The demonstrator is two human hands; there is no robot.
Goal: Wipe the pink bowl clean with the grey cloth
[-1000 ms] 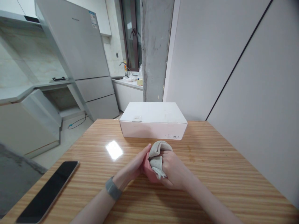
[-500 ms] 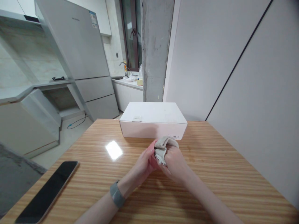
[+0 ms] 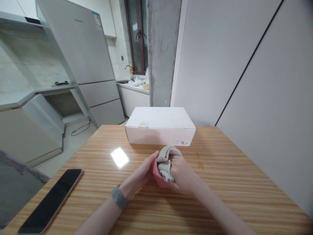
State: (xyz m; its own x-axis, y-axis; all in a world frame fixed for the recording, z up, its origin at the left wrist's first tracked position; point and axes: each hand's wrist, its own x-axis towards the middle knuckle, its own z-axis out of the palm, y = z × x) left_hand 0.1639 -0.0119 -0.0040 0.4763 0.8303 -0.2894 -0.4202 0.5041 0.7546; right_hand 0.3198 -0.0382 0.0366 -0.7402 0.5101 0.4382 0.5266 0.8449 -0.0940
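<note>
Both my hands meet over the middle of the wooden table (image 3: 220,182). My left hand (image 3: 143,173) is closed around a small pink object (image 3: 156,174), holding its left side. My right hand (image 3: 182,173) grips a bunched grey cloth (image 3: 165,160) and presses it onto the pink object; the fingers are wrapped in the cloth. Most of the pink object is hidden by the hands. A grey band sits on my left wrist (image 3: 118,197).
A closed white box (image 3: 160,125) lies just beyond the hands at the table's far edge. A dark phone (image 3: 50,202) rests face up at the near left corner. A grey wall runs along the right; a fridge (image 3: 83,55) and kitchen counters stand to the left.
The hands with cloth and pink object went away towards the box, then came back nearer to me. More of the pink object shows now than half a second ago.
</note>
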